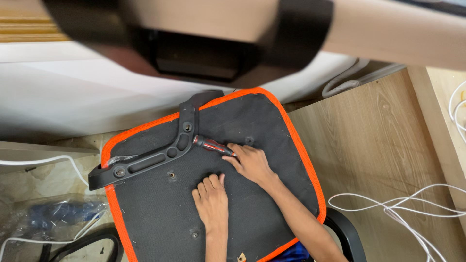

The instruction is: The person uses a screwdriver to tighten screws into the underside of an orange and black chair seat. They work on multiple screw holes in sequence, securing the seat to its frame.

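A red-and-black-handled screwdriver (213, 146) is gripped in the right hand (251, 162), its tip beside the black plastic armrest bracket (150, 159). The left hand (211, 201) is pressed flat, fingers spread, on the upturned black, orange-edged seat base (272, 121). Firm, square downward pressure would be advised.

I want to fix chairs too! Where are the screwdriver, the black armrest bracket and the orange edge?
screwdriver (212, 145), head view, on its red-and-black handle.
black armrest bracket (160, 157), head view, on its slotted middle.
orange edge (305, 160), head view, on the right-side trim.
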